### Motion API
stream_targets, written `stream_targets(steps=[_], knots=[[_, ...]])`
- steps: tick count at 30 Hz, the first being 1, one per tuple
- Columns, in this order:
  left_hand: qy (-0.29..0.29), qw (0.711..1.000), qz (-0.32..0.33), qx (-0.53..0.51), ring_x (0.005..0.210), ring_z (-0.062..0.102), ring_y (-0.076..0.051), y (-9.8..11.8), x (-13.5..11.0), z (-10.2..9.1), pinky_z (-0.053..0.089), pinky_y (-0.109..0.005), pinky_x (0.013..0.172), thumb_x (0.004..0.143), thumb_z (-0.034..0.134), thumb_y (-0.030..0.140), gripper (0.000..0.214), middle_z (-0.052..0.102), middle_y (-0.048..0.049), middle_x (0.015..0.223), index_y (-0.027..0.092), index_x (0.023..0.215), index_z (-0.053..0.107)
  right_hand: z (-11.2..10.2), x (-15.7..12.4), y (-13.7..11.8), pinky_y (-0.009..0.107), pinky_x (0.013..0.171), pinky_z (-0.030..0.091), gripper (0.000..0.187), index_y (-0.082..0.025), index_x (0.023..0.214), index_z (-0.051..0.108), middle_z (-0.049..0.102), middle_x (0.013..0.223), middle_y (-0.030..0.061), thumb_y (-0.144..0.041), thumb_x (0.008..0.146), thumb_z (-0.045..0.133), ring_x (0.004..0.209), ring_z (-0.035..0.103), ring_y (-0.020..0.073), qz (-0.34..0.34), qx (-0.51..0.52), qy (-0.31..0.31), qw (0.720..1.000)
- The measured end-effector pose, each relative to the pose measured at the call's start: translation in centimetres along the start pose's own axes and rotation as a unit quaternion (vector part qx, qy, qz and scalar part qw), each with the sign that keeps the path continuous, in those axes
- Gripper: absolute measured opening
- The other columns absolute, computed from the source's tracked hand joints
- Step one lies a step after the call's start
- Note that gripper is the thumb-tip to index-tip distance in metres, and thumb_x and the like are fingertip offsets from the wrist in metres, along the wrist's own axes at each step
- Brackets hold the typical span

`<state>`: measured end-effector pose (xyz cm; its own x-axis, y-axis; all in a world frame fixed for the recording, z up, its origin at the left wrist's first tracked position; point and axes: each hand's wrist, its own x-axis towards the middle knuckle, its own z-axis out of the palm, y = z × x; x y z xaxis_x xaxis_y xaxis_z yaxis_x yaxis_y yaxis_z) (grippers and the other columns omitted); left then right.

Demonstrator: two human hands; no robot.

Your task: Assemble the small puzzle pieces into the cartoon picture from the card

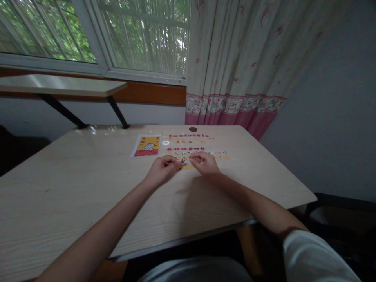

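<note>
My left hand [162,168] and my right hand [205,162] rest close together on the pale wooden table [73,188], fingers curled in a pinch. Between their fingertips sits a small red and yellow piece [183,163]; which hand grips it I cannot make out. Just beyond the hands lie rows of small red and yellow pieces [190,143] and a small white ring [165,143]. To the left of those lies a yellow and red picture card [146,145], flat on the table.
A round cable hole [193,129] is in the table near its far edge. A shelf on black brackets [58,85] hangs under the window at the left. A flowered curtain [235,78] hangs behind. The table's right corner [311,194] is close to a grey wall.
</note>
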<state>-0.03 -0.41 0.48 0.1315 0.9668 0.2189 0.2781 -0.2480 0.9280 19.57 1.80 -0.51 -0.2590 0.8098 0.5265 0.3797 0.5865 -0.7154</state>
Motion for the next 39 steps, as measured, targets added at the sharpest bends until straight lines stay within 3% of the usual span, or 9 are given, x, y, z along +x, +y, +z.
stream_targets(steps=[5, 21, 28, 34, 39], knots=[[-0.004, 1.000, -0.002, 0.022, 0.059, 0.056, -0.014, -0.1, -0.1, 0.0, 0.044, -0.028, 0.059, 0.068, 0.062, 0.030, 0.017, 0.067, -0.0038, 0.066, 0.015, 0.067, 0.068, -0.2, -0.3, -0.4, 0.026, 0.071, 0.045, 0.012, -0.022, 0.082, 0.070, 0.068, 0.076, 0.0027, -0.032, 0.079, 0.063, 0.072, 0.060, 0.0132, -0.105, -0.090, -0.011, 0.990], [-0.031, 0.999, 0.001, 0.022, 0.062, 0.058, -0.016, 0.4, -0.3, 0.0, 0.046, -0.029, 0.063, 0.068, 0.061, 0.034, 0.020, 0.068, -0.0049, 0.066, 0.015, 0.066, 0.067, 0.1, -0.6, -0.1, 0.029, 0.076, 0.042, 0.015, -0.023, 0.081, 0.070, 0.069, 0.076, 0.0019, -0.033, 0.083, 0.059, 0.075, 0.061, 0.0144, -0.155, -0.130, -0.018, 0.979], [-0.038, 0.999, 0.014, 0.022, 0.064, 0.058, -0.016, -0.1, -0.3, 0.1, 0.045, -0.029, 0.063, 0.069, 0.063, 0.037, 0.023, 0.068, -0.0056, 0.068, 0.014, 0.068, 0.067, 0.2, -0.5, -0.2, 0.026, 0.073, 0.045, 0.012, -0.021, 0.077, 0.068, 0.067, 0.073, 0.0021, -0.031, 0.080, 0.062, 0.072, 0.060, 0.0128, -0.108, -0.100, -0.026, 0.989], [-0.028, 0.999, 0.007, 0.016, 0.063, 0.059, -0.016, -0.3, -0.2, 0.1, 0.046, -0.029, 0.061, 0.069, 0.064, 0.039, 0.026, 0.069, -0.0061, 0.071, 0.014, 0.073, 0.068, 0.4, -0.6, -0.4, 0.021, 0.062, 0.042, 0.013, -0.019, 0.076, 0.068, 0.065, 0.071, 0.0010, -0.031, 0.079, 0.062, 0.063, 0.055, 0.0100, -0.056, -0.056, -0.054, 0.995], [0.001, 1.000, 0.003, 0.017, 0.063, 0.059, -0.015, -0.5, 0.0, -0.1, 0.044, -0.027, 0.059, 0.072, 0.062, 0.039, 0.026, 0.069, -0.0055, 0.073, 0.015, 0.078, 0.068, -1.8, 1.5, 0.9, 0.022, 0.065, 0.041, 0.018, -0.019, 0.082, 0.069, 0.066, 0.076, 0.0024, -0.033, 0.082, 0.058, 0.068, 0.056, 0.0110, -0.010, -0.101, -0.052, 0.993]])
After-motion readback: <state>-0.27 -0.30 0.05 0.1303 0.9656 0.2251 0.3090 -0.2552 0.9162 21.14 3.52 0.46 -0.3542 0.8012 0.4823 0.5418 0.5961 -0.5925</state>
